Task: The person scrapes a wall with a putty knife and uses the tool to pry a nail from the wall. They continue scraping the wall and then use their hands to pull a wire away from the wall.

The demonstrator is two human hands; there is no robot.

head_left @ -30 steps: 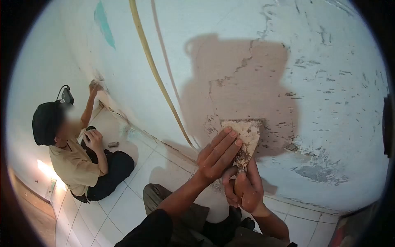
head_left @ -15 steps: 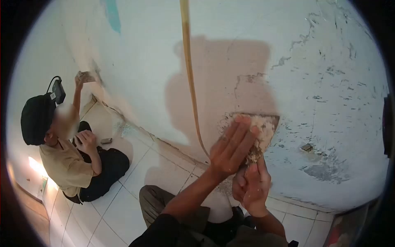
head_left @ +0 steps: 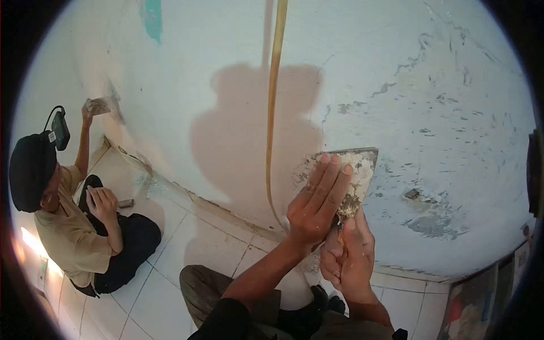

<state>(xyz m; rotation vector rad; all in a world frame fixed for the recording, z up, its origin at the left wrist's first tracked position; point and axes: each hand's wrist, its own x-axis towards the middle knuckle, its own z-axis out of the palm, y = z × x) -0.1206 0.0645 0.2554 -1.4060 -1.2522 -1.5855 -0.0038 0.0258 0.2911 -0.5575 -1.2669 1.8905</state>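
Note:
In the head view, a wide scraper point(head_left: 361, 177) lies against the white wall point(head_left: 385, 124), its blade crusted with pale plaster and dark grime. My right hand point(head_left: 352, 255) is wrapped round its handle from below. Stretched fingers of my left hand point(head_left: 313, 211) lie flat on the blade's left part and press it to the wall. Roughened, scraped paint shows just left of the blade's upper edge. The handle itself is mostly hidden in my right palm.
A yellowish hose point(head_left: 273, 107) hangs down the wall left of my hands. On the left a seated co-worker point(head_left: 76, 226) holds a flat scraper point(head_left: 102, 105) to the wall. Flaking patches point(head_left: 436, 221) mark the wall at right. A framed object point(head_left: 481, 300) stands at lower right.
My view has turned slightly, so the co-worker and the wall marks sit further left. The scraper has moved a little rightward over the wall, with both hands still on it.

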